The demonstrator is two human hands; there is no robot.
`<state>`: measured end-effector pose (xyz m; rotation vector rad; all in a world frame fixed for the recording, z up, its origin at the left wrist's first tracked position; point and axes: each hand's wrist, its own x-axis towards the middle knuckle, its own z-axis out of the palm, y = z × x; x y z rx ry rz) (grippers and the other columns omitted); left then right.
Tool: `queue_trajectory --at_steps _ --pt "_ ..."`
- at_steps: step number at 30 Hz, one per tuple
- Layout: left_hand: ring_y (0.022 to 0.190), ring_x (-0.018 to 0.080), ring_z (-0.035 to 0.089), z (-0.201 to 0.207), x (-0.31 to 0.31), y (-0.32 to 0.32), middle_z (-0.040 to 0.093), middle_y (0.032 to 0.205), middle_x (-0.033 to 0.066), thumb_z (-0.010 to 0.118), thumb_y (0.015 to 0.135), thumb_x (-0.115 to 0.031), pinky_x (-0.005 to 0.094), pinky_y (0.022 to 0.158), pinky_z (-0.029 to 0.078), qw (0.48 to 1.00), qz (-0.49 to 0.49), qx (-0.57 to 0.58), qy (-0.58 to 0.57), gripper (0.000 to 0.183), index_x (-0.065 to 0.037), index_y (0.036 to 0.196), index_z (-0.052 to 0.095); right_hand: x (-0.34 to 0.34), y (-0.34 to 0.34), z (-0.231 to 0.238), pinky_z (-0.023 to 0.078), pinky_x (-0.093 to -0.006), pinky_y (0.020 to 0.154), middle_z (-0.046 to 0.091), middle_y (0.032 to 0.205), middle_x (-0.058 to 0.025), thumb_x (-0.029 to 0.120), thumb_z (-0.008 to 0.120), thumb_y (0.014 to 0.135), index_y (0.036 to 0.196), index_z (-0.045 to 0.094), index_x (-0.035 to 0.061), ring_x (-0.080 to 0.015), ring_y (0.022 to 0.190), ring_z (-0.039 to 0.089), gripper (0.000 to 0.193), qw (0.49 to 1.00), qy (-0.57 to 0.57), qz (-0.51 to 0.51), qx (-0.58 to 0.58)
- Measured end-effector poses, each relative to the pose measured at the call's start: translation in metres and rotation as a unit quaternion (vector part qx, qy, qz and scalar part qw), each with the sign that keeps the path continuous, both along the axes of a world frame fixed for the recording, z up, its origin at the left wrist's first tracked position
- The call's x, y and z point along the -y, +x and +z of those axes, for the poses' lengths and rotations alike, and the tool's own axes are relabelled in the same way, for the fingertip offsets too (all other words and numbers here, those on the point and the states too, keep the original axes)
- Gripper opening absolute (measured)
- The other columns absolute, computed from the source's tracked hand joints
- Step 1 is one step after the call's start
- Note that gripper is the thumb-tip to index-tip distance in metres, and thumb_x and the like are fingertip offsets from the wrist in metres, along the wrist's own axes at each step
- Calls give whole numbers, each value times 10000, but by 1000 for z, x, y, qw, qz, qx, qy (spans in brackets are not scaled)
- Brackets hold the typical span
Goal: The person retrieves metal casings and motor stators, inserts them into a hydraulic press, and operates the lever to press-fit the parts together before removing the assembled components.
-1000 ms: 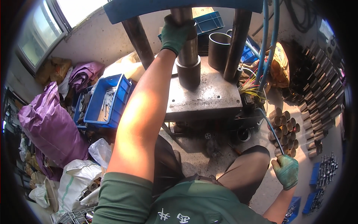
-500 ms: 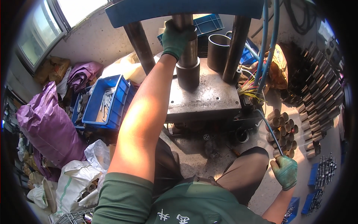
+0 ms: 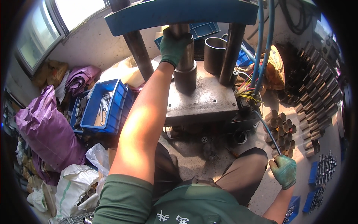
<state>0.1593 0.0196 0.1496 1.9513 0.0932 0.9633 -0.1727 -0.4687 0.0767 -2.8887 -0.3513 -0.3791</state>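
My left hand (image 3: pixel 173 46), in a green work glove, reaches up under the blue crosshead (image 3: pixel 182 16) of a press. Its fingers are wrapped round the upper part of a shiny steel cylinder (image 3: pixel 189 56), just below the press ram (image 3: pixel 179 29). The cylinder stands upright in a darker, wider steel sleeve (image 3: pixel 185 81) on the press plate (image 3: pixel 209 91). Low on the right, my right hand (image 3: pixel 284 171), also gloved in green, is closed on the end of a long thin metal lever (image 3: pixel 271 137) that runs up to the machine. The left palm side is hidden.
A wide steel tube (image 3: pixel 215 56) stands on the plate beside a press column (image 3: pixel 231 56). Left are a blue bin (image 3: pixel 102 108) of metal pins and purple sacks (image 3: pixel 50 134). On the right floor stand short tubes (image 3: pixel 281 130) and stacked longer tubes (image 3: pixel 317 100); blue hoses (image 3: pixel 263 48) hang nearby.
My view has shifted slightly, so the crosshead and plate appear lower in the picture. Both hands keep their grips on the cylinder and the lever.
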Motion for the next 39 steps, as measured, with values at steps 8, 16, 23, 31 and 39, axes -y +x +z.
queue_trajectory --at_steps 8,16,23,31,39 --pt "1107 413 722 -7 5 -7 735 1185 246 929 736 -468 458 973 569 1000 5 0 12 798 -2 1284 583 2 1 5 508 -444 593 642 698 -199 146 726 820 722 674 9 -379 627 641 177 1000 -9 13 -21" --pt "1129 435 712 -8 1 -2 724 1213 266 909 732 -542 474 991 568 999 18 12 45 855 -4 1307 577 5 30 32 549 -381 665 712 820 -161 41 701 911 1024 737 5 -284 693 698 124 993 111 40 16" --pt "1167 473 696 -7 -5 -2 707 1248 312 892 733 -608 481 1005 559 997 15 -18 67 931 4 1348 554 -7 200 114 574 -305 871 750 1113 -90 -48 584 1038 1259 675 32 -142 962 710 251 937 175 92 288" --pt "1197 393 697 11 -18 4 716 1259 239 938 723 -426 430 1026 554 992 -43 7 121 874 1 1377 546 -21 271 149 583 -375 980 767 1240 -162 181 692 1012 1297 720 38 -280 1107 756 321 975 80 -9 209" --pt "1152 315 699 -1 32 -63 708 1200 135 960 698 -246 384 1026 556 957 -104 233 138 746 -60 1314 583 -11 272 148 551 -411 1087 688 1378 -153 207 753 937 1330 716 46 -300 1251 681 426 966 -83 -66 237"
